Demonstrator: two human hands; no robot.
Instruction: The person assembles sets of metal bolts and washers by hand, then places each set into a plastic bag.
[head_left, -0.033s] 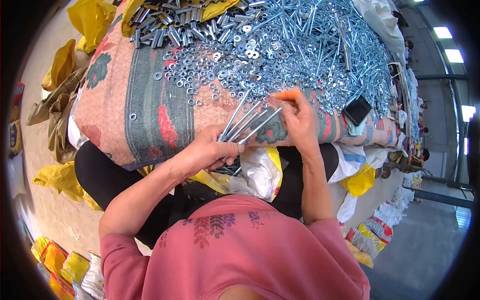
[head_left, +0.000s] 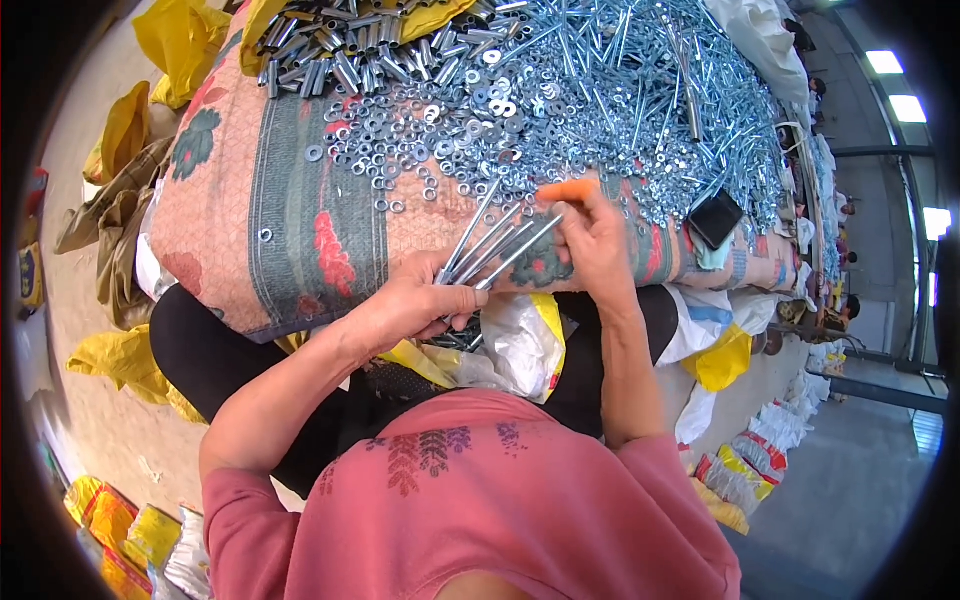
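the left hand (head_left: 418, 300) grasps a fan of metal rods (head_left: 488, 241) over the near edge of the counter (head_left: 205, 225); the right hand (head_left: 598, 243), wearing an orange finger cot (head_left: 568, 190), is at one tip, whether pinching i cannot tell.

Left of the washer pile (head_left: 495, 105), the patterned cloth (head_left: 215, 235) offers a low passage for a hand; one loose washer (head_left: 266, 235) lies within it; at the pile's far left, heaped tubes (head_left: 347, 70) block entry; to its right, tangled rods (head_left: 640, 70) and, nearer, a black case (head_left: 716, 220) obstruct; at its near side, the left hand (head_left: 430, 300), fanned bolts (head_left: 522, 252) and right hand (head_left: 597, 245) narrow the approach.
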